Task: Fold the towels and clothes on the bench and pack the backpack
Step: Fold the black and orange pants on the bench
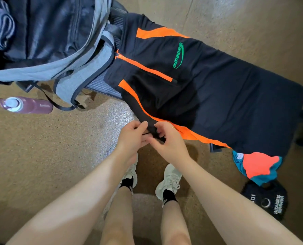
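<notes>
Pinching a sleeve cuff of the black-and-orange jacket [200,82] spread across the surface, the left hand [132,138] and right hand [168,140] close together beside the open grey backpack [80,68].

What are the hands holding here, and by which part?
Both the left hand and right hand pinch the black-and-orange jacket at its near sleeve end.

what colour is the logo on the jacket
Green, on the black-and-orange jacket; head view shows it.
</notes>
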Available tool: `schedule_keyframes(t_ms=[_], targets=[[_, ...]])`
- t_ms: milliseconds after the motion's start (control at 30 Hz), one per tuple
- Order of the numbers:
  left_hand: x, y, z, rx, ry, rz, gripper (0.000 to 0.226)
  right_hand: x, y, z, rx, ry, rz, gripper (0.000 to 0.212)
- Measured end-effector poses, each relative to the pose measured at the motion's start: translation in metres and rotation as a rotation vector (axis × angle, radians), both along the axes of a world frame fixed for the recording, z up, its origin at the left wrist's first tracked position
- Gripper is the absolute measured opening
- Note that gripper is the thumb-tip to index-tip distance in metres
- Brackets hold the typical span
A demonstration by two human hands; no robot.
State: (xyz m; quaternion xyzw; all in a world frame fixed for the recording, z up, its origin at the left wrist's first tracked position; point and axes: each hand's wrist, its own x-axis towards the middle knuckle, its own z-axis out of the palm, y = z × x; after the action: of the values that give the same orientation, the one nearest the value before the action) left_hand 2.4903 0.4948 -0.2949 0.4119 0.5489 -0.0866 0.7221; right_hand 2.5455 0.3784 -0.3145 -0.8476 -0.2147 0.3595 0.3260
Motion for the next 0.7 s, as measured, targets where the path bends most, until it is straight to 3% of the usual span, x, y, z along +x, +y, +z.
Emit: schedule_keyframes(t_ms=[100, 267, 367, 467, 600, 700], targets=[[0.01, 0.004, 0.017, 0.08, -0.013, -0.072, 0.018, -0.009, 0.006, 0.001, -0.062, -0.087, -0.136, 0.042], [0.027, 0.01, 0.026, 0.177, -0.051, -0.137, 0.015, 0.01, 0.02, -0.002, -0.164, -0.159, -0.38, 0.01], [0.034, 0.009, 0.026, 0.192, -0.037, -0.131, 0.014, 0.019, 0.018, -0.002, -0.235, -0.156, -0.483, 0.013], [0.038, 0.011, 0.027, 0.214, -0.007, -0.106, 0.019, 0.027, 0.01, 0.007, -0.31, -0.2, -0.38, 0.012], [0.056, 0.027, 0.023, 0.279, 0.019, -0.042, 0.022, 0.076, 0.009, 0.022, -0.287, -0.17, -0.081, 0.008], [0.088, 0.049, 0.004, 0.316, -0.009, -0.017, 0.018, 0.139, 0.023, 0.014, -0.23, -0.137, 0.096, 0.023]])
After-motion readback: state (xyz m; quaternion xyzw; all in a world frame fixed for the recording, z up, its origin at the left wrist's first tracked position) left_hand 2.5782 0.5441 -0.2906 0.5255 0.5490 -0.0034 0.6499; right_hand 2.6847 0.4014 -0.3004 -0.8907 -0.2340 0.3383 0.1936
